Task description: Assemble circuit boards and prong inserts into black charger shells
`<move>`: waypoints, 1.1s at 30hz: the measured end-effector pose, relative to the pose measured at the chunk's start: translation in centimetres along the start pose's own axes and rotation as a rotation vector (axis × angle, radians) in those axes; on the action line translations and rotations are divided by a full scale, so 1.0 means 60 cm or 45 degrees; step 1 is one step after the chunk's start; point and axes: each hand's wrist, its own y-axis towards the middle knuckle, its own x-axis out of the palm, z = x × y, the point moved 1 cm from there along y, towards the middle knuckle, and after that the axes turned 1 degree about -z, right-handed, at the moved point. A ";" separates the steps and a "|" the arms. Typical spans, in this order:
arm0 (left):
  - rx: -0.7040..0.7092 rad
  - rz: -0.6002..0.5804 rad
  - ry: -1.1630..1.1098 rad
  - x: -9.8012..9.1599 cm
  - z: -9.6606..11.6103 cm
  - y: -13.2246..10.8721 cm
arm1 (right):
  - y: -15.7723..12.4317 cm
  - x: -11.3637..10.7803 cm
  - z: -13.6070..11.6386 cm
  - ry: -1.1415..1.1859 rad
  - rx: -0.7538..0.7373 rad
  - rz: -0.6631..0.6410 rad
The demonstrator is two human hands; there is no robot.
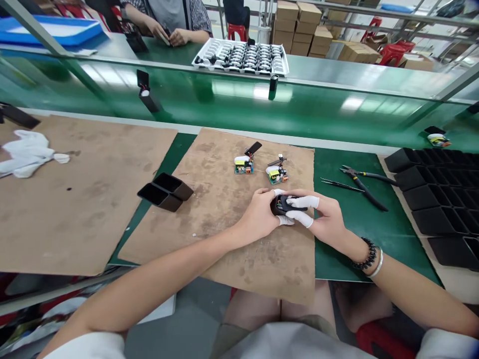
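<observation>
Over the right part of the brown cardboard sheet (224,199), my left hand (262,212) is closed around a small black plastic housing (276,205). White finger cots cover several of my fingertips. My right hand (324,214) pinches the same housing from the right, its covered fingers lying on a black cover piece at the top. Part of a circuit board shows inside the housing's open end. Just beyond my hands lie two small circuit boards (244,164) with yellow and white parts. Two empty black housings (164,192) lie side by side to the left.
Pliers (364,184) and tweezers (342,184) lie on the green mat at right, beside rows of black housings (430,194). A white cloth (28,152) is at far left. Beyond the green conveyor (224,99), a person's hands (172,37) work near a white tray (286,65).
</observation>
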 end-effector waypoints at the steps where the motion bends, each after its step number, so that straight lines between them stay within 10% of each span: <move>1: 0.016 0.001 -0.010 0.001 -0.001 0.001 | -0.001 0.001 -0.001 -0.013 0.016 0.006; 8: 0.056 -0.013 0.070 0.006 -0.006 0.006 | -0.002 0.012 -0.015 -0.177 -0.044 -0.061; 13: 0.032 -0.153 0.141 -0.067 0.021 -0.025 | 0.003 -0.004 -0.017 -0.196 -0.090 -0.085; 18: 0.004 0.594 0.099 -0.134 0.046 -0.129 | -0.001 0.002 -0.017 -0.197 -0.141 0.040; 21: 0.036 1.161 0.068 -0.139 0.037 -0.181 | 0.004 0.016 -0.015 -0.203 -0.144 -0.175; 25: 0.133 1.595 0.199 -0.121 0.009 -0.215 | 0.017 0.012 -0.018 -0.217 -0.197 0.024; 33: 0.052 1.059 0.239 -0.043 -0.006 -0.222 | 0.002 0.018 -0.023 -0.245 -0.277 0.054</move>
